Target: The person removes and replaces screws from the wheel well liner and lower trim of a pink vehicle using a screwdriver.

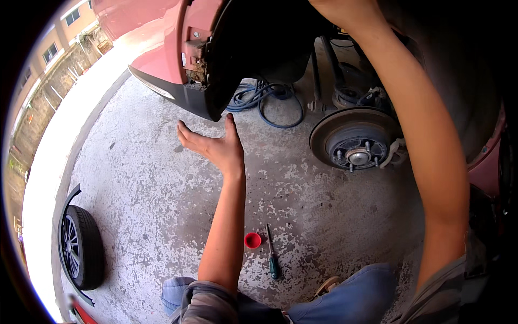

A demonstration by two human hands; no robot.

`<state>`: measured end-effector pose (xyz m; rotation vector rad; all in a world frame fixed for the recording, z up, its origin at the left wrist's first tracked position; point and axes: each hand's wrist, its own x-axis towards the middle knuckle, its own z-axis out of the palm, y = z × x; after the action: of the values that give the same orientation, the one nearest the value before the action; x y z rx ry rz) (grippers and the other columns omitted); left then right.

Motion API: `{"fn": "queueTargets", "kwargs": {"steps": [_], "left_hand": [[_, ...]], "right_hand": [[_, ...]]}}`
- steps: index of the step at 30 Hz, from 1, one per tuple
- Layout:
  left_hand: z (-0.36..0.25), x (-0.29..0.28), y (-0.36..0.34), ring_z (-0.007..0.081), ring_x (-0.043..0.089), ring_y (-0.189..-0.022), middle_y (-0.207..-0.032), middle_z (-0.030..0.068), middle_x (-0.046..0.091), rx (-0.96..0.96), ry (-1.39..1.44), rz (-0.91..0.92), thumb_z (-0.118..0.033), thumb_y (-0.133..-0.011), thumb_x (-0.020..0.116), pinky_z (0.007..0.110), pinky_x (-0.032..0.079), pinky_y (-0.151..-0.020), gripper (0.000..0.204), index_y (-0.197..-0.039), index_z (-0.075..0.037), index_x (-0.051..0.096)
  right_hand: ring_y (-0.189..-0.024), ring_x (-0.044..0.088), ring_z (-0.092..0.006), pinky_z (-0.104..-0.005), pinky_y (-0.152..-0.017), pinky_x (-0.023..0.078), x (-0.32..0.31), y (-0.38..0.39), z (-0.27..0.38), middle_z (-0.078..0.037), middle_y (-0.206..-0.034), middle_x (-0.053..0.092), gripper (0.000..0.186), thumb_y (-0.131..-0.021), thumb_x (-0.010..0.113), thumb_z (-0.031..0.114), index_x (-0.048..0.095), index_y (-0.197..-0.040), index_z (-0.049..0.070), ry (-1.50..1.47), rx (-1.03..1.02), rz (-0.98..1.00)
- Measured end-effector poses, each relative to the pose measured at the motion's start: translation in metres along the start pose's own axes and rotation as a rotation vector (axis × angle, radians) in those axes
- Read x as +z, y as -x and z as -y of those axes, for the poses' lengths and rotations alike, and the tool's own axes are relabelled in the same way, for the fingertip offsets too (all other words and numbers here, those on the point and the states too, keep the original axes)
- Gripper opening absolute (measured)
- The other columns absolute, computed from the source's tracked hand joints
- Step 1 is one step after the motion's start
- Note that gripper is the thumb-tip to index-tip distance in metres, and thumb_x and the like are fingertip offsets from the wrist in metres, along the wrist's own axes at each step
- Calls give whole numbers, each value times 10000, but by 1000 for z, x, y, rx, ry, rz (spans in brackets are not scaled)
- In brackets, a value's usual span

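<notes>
Car bumper (162, 59), pinkish-red, with wheel arch (264, 38): above far side of concrete floor (140, 162). Alloy wheel (91, 248): off car, by floor's left edge. Brake disc (345, 139): bare, studs showing. Right hand (350, 13): raised toward arch, fingers out of sight, grip cannot be told. Left hand (218, 151): spread, nothing held, just below bumper's lower lip (194, 102). Screwdriver (274, 264): on floor, near person. Step, judged: two-handed work at arch. Next move likely calls for left fingers closing on lip.

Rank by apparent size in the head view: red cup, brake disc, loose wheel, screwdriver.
Largest to smallest:
1. Brake disc
2. Loose wheel, seen at a slant
3. Screwdriver, thin but longer than the cup
4. Red cup

Picture size only; fisheye and distance make true sizes unsure.
</notes>
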<state>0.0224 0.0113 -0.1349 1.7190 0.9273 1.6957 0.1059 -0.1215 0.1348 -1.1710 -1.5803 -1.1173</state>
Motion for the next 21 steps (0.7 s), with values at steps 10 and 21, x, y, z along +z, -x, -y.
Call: {"fn": "queueTargets", "kwargs": {"steps": [10, 21], "left_hand": [[8, -7, -64, 427, 201, -1337, -1423, 264, 123, 506, -167, 244, -213, -684, 814, 467, 250, -1102, 1125, -1452, 14, 25], [19, -30, -51, 407, 375, -1278, -1471, 221, 189, 108, 132, 548, -15, -790, 604, 471, 378, -1023, 888, -1471, -51, 35]], "right_hand": [[-1088, 497, -403, -462, -957, 407, 24, 52, -2, -271, -1177, 458, 598, -731, 594, 159, 365, -1247, -39, 4, 197, -609], [-1032, 595, -356, -418, -883, 494, 121, 197, 19, -249, -1145, 564, 414, -848, 485, 55, 449, -1253, -24, -481, 983, -466]]}}
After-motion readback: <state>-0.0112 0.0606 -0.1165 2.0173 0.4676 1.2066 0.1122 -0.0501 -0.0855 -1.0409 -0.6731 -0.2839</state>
